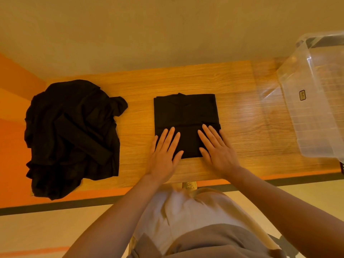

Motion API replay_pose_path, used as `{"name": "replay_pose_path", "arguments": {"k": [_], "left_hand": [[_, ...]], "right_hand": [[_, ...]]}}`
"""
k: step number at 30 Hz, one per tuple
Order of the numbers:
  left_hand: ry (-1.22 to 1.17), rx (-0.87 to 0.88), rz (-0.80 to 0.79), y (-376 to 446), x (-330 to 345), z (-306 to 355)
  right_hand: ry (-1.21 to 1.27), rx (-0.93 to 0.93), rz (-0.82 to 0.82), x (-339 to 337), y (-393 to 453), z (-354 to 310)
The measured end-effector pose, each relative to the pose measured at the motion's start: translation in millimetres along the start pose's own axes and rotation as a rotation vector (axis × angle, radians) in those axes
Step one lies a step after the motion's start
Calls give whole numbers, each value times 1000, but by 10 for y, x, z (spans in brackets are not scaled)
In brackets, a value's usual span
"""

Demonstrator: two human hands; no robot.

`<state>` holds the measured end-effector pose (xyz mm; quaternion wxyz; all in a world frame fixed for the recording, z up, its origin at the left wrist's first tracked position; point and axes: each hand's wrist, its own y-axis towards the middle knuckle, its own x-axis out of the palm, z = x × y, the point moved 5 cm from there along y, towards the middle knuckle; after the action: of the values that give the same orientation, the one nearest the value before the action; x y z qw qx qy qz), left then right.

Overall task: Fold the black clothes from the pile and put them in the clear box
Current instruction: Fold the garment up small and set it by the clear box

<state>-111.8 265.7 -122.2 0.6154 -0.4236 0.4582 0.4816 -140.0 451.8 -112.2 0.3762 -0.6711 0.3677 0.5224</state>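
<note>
A black garment (186,112) lies folded into a neat rectangle in the middle of the wooden table (242,116). My left hand (163,155) presses flat on its near left corner with straight, spread fingers. My right hand (216,149) lies flat on its near right part, fingers straight too. A crumpled pile of black clothes (72,136) sits at the table's left end, hanging slightly over the near edge. The clear box (316,101) stands at the right end of the table, and nothing shows inside it.
A beige wall rises directly behind the table. An orange surface (13,101) borders the table on the left. The table's near edge runs just in front of my body, with pale floor (37,231) below.
</note>
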Motion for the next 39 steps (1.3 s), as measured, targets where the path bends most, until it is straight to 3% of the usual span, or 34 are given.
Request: {"name": "replay_pose_path", "arguments": {"k": [5,10,14,21,25,32,36,39], "left_hand": [[45,-23,-88,-98,6,-195],[-18,-6,-82,-40,-176,-267],[-42,-58,-7,490,-476,-417],[148,18,-176,1425,-702,-620],[127,19,-240,1646,-762,-650],[-5,-105,-325,1734,-753,-665],[-64,-153,-299,1660,-783,-671],[-264,-205,-259,1543,-809,-681]], "right_hand": [[-32,68,-84,38,-126,182],[58,26,-54,-134,-1,149],[130,-14,12,-411,484,209],[13,78,-144,-635,1300,480],[-34,85,-224,-726,1511,529],[86,186,-322,-689,1651,601],[270,259,-237,-688,1604,609],[494,282,-157,-739,1496,610]]}}
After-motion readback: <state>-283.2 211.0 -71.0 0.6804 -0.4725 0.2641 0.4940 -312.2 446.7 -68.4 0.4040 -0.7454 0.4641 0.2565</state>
